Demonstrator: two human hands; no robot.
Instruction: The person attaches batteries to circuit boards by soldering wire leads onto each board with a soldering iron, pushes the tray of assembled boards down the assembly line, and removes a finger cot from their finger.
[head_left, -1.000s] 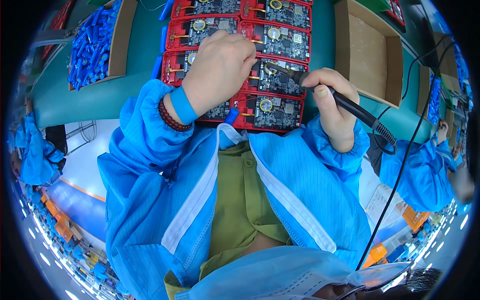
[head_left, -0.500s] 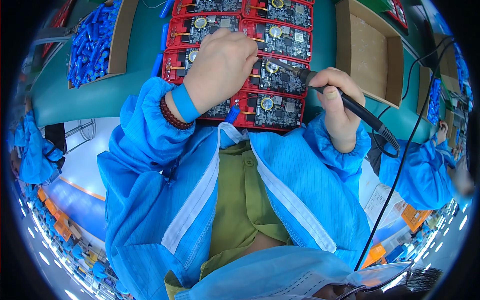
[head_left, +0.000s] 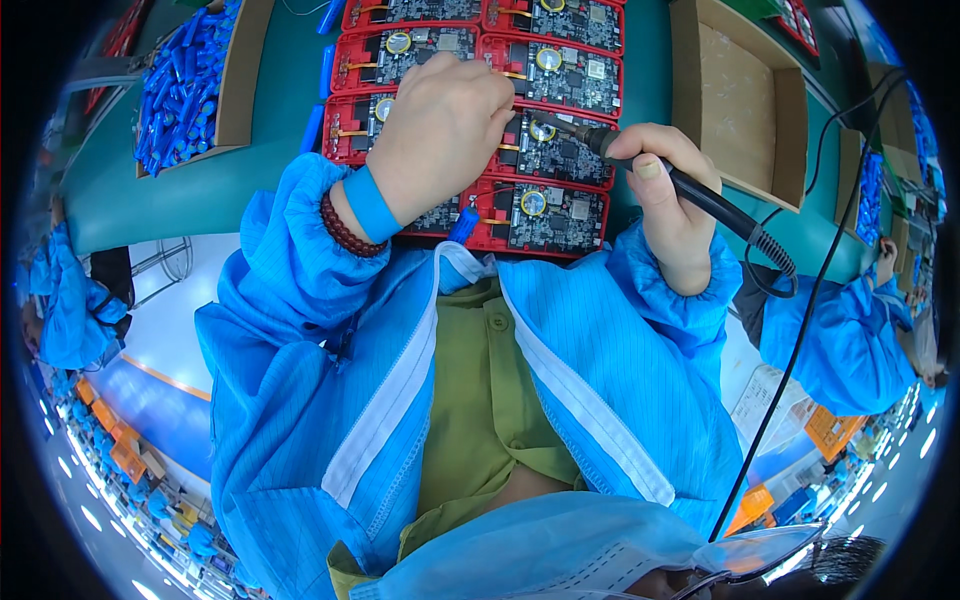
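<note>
My right hand (head_left: 672,195) grips a black-handled soldering iron (head_left: 712,202) like a pen. Its metal tip points left over a circuit board (head_left: 565,150) in a red case, close to the fingertips of my left hand (head_left: 440,135). Those fingers are curled down and pressed together at the left part of that case; whatever they pinch is hidden beneath them. On the wrist is a blue band (head_left: 370,205). A blue cylindrical battery (head_left: 464,225) with thin wires lies by the nearest red case (head_left: 490,235). Round yellow-rimmed coin cells (head_left: 533,203) sit on the boards.
More boards in red cases (head_left: 430,55) lie in rows on the green table (head_left: 270,110). A box of blue batteries (head_left: 185,95) stands left, a cardboard tray (head_left: 735,110) right. The iron's black cable (head_left: 800,340) hangs on the right, where a co-worker in blue (head_left: 835,340) sits.
My right hand has shifted slightly left, bringing the soldering iron's tip nearer my left fingers. The red cases have slid a little left. My left hand stays nearly still.
</note>
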